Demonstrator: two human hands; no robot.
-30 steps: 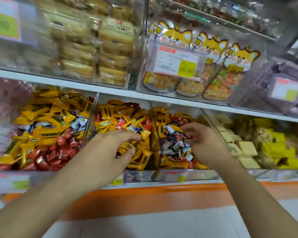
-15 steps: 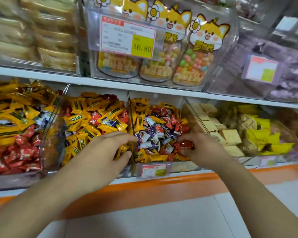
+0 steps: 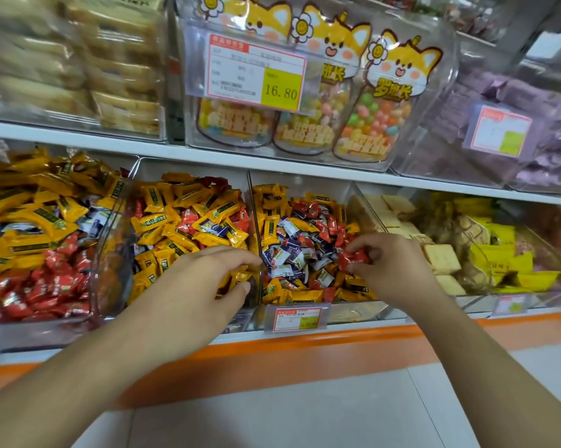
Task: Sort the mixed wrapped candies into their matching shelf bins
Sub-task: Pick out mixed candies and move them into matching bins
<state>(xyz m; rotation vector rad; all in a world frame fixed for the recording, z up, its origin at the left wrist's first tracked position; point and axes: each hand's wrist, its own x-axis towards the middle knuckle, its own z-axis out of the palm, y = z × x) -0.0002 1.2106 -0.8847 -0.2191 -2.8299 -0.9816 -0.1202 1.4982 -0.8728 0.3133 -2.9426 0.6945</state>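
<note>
While both hands work the bins:
left hand [image 3: 204,286]: fingers curled into yellow candies [image 3: 188,218], grasp unclear.
right hand [image 3: 382,270]: fingertips pinch red candy [image 3: 353,258] above mixed bin [image 3: 305,315]; keep the pinch firm, carry left to the reds.

The light around me is bright and even, with hardly any hard shadow; only a soft one sits under my left hand [image 3: 191,286] in the bin. Pale glare streaks the clear bin walls [image 3: 111,240] and the plastic tubs on the upper shelf [image 3: 305,166]. My wide lens bows that shelf and stretches my forearms at the bottom corners. The biscuit packs [image 3: 78,59] top left and the purple packets [image 3: 547,124] far right smear into blur; the price tag [image 3: 256,72] reads sharp.
</note>
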